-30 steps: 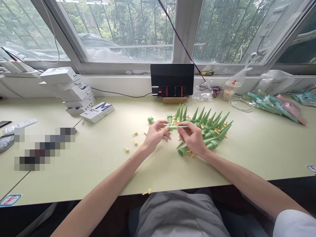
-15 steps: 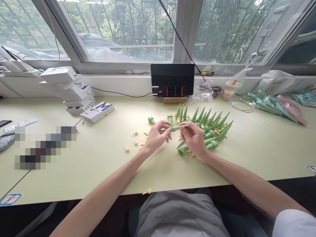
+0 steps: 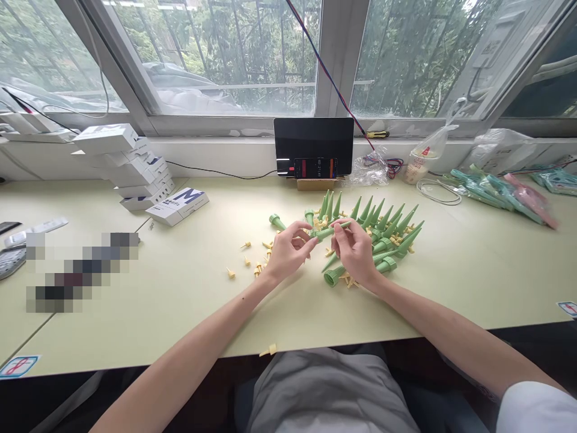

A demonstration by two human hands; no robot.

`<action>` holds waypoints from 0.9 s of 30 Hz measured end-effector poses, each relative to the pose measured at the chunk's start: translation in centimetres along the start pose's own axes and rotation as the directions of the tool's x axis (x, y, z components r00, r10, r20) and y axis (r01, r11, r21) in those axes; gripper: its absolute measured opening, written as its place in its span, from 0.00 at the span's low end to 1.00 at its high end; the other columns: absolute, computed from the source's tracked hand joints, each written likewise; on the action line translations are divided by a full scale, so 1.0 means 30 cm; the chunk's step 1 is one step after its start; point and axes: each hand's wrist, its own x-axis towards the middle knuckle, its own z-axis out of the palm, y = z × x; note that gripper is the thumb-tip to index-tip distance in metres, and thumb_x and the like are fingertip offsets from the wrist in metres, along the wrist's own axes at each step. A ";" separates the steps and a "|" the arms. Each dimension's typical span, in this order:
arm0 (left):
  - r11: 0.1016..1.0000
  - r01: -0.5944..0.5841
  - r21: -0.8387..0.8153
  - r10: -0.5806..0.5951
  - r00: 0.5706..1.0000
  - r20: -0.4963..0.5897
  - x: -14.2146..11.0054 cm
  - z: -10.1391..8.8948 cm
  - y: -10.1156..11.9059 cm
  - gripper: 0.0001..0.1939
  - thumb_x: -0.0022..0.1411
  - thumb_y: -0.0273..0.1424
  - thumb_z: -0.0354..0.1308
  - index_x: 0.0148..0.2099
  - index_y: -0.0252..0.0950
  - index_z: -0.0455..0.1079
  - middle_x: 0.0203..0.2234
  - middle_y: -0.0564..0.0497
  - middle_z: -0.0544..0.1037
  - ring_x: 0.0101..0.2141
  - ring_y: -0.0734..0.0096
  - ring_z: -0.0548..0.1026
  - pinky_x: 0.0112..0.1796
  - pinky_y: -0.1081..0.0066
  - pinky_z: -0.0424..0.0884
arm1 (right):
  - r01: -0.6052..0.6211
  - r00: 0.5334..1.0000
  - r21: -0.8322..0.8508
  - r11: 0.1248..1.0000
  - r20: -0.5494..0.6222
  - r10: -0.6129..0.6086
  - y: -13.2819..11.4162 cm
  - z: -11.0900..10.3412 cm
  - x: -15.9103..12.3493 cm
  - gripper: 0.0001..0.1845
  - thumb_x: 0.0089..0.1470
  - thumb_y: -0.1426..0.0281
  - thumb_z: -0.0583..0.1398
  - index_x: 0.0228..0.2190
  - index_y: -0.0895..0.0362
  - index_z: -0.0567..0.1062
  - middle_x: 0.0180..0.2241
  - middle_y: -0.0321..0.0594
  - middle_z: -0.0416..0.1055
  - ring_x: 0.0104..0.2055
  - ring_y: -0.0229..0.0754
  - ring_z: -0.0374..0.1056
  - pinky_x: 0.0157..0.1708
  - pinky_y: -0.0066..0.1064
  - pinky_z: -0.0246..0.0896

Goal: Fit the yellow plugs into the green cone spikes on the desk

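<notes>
Between my two hands is a green plastic spike [image 3: 325, 233], a tapered cone with a wider end toward the left. My left hand [image 3: 288, 251] pinches its wide end. My right hand [image 3: 354, 249] has its fingers closed at the pointed end, partly hiding it. Right of and behind the hands stand several more green spikes [image 3: 381, 221], some upright on their wide ends and some lying. A lying spike [image 3: 332, 276] opens its hollow end toward me. Small yellow plastic pieces [image 3: 258, 269] with thin stems are scattered left of my left hand and among the spikes.
A phone [image 3: 315, 168] leans on a black screen [image 3: 314, 138] at the back. White boxes [image 3: 130, 162] are stacked at the left. Bagged green and pink items [image 3: 505, 192] lie at the right. One yellow piece [image 3: 269, 350] sits at the table's front edge.
The held spike has tilted, its pointed end now higher on the right. My right hand has shifted slightly up and right along it. The view has moved very slightly.
</notes>
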 end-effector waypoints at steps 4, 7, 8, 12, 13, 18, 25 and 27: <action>0.999 -0.032 0.030 0.032 0.999 0.009 -0.003 0.006 0.000 0.16 0.65 0.45 0.58 0.46 0.37 0.69 0.20 0.57 0.71 0.18 0.78 0.69 0.22 0.76 0.68 | 0.003 1.000 0.027 1.000 -0.016 -0.002 0.007 0.001 0.002 0.15 0.67 0.55 0.55 0.35 0.54 0.68 0.23 0.33 0.64 0.22 0.37 0.64 0.21 0.28 0.61; 0.997 -0.040 0.059 0.041 0.999 -0.013 -0.001 0.007 0.000 0.15 0.67 0.44 0.57 0.44 0.37 0.70 0.19 0.58 0.67 0.18 0.78 0.66 0.21 0.76 0.65 | -0.022 1.000 0.034 0.999 0.011 0.021 0.007 0.002 0.001 0.17 0.67 0.53 0.54 0.34 0.53 0.67 0.21 0.32 0.63 0.21 0.37 0.63 0.21 0.29 0.60; 0.997 -0.038 0.063 0.039 0.999 -0.019 0.000 0.006 0.000 0.15 0.66 0.44 0.57 0.44 0.37 0.70 0.19 0.58 0.66 0.18 0.78 0.66 0.21 0.76 0.64 | -0.033 0.999 0.033 0.999 0.027 0.032 0.006 0.002 0.000 0.18 0.67 0.53 0.53 0.34 0.53 0.67 0.21 0.32 0.63 0.21 0.37 0.63 0.21 0.29 0.59; 0.999 -0.007 0.042 0.007 1.000 0.007 0.004 0.001 0.002 0.16 0.66 0.45 0.58 0.44 0.37 0.70 0.20 0.57 0.66 0.19 0.78 0.66 0.21 0.76 0.63 | -0.053 0.995 0.031 0.998 0.083 0.051 -0.001 0.002 -0.003 0.19 0.67 0.51 0.52 0.34 0.53 0.67 0.20 0.31 0.63 0.20 0.38 0.63 0.21 0.30 0.59; 1.000 0.003 0.028 -0.004 0.999 0.032 0.005 0.000 0.004 0.16 0.66 0.45 0.57 0.43 0.37 0.70 0.21 0.57 0.67 0.19 0.79 0.66 0.21 0.76 0.62 | -0.051 0.995 0.033 0.998 0.090 0.048 -0.002 0.002 -0.004 0.19 0.68 0.51 0.51 0.34 0.53 0.67 0.20 0.31 0.63 0.20 0.38 0.63 0.21 0.30 0.59; 0.998 0.027 -0.061 -0.019 0.991 0.136 0.004 -0.004 0.010 0.18 0.65 0.48 0.57 0.35 0.36 0.67 0.18 0.57 0.65 0.17 0.79 0.65 0.20 0.76 0.62 | -0.064 0.992 0.031 0.997 0.111 0.060 -0.001 0.002 -0.005 0.19 0.67 0.51 0.51 0.34 0.51 0.65 0.19 0.31 0.61 0.17 0.38 0.61 0.18 0.31 0.57; 0.994 0.044 -0.096 -0.022 0.976 0.217 -0.004 -0.003 0.017 0.18 0.66 0.47 0.57 0.33 0.36 0.67 0.16 0.58 0.63 0.17 0.79 0.63 0.20 0.76 0.60 | -0.059 0.989 0.003 0.998 0.138 0.058 0.017 -0.002 -0.009 0.20 0.68 0.50 0.50 0.35 0.52 0.65 0.16 0.26 0.56 0.14 0.35 0.55 0.17 0.28 0.52; 0.994 0.042 -0.106 -0.018 0.976 0.219 -0.005 -0.003 0.016 0.18 0.66 0.46 0.57 0.34 0.36 0.68 0.16 0.58 0.63 0.16 0.79 0.63 0.20 0.75 0.60 | -0.051 0.990 0.004 0.999 0.130 0.051 0.016 -0.003 -0.009 0.19 0.68 0.51 0.50 0.35 0.52 0.65 0.16 0.26 0.56 0.15 0.35 0.56 0.17 0.28 0.52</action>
